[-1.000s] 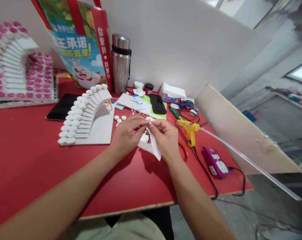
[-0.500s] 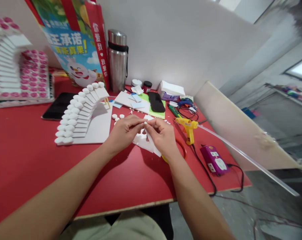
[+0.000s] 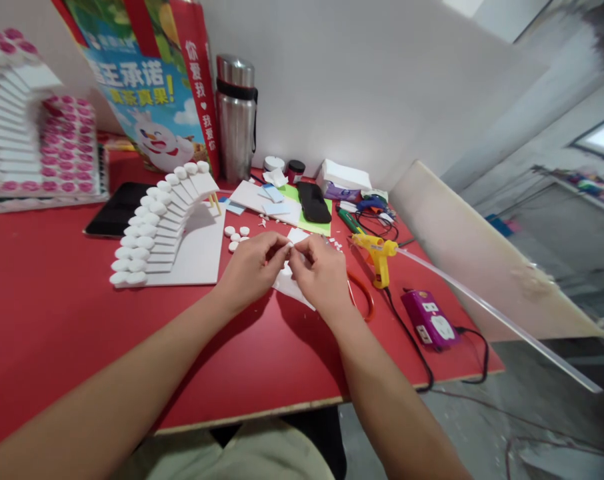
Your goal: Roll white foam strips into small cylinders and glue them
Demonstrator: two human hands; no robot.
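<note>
My left hand and my right hand meet over the middle of the red table, fingertips pinched together on a white foam sheet with holes cut in it. Most of the sheet is hidden under my right hand. A few small white foam discs lie just beyond my left hand. To the left stands a white foam staircase model edged with round discs on a white base.
A yellow glue gun with a long clear stick, a purple power strip, orange scissors handle, a steel flask, a printed shopping bag, a black tablet, a pink-dotted foam model and foam scraps ring the hands.
Both hands have sunk lower with the foam sheet, which now lies nearly flat under my right hand. The fingertips stay pinched together.
</note>
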